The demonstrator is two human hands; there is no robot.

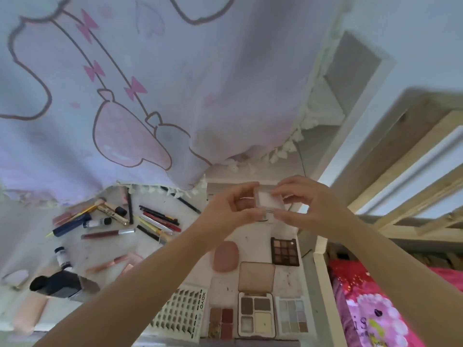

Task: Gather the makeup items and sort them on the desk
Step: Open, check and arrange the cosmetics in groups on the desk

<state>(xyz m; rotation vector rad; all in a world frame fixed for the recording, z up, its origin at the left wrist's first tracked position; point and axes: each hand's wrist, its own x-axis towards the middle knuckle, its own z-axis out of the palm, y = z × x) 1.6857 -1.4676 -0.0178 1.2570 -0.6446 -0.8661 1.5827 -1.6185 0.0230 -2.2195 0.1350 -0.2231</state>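
- Both hands, left hand (231, 212) and right hand (309, 209), pinch a small square clear-lidded pale pink compact (269, 204) between them, raised above the white surface (288, 276) at frame centre.
- Palettes, among them a dark nine-pan eyeshadow palette (285, 251), lie directly below the compact toward the lower frame; neither hand looks nearer, so lowering it there seems likely.

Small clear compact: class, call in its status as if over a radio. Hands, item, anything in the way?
Left hand and right hand both pinch the small clear compact, held above the desk. Palettes lie below, dark eyeshadow palette nearest. Nothing blocks it.
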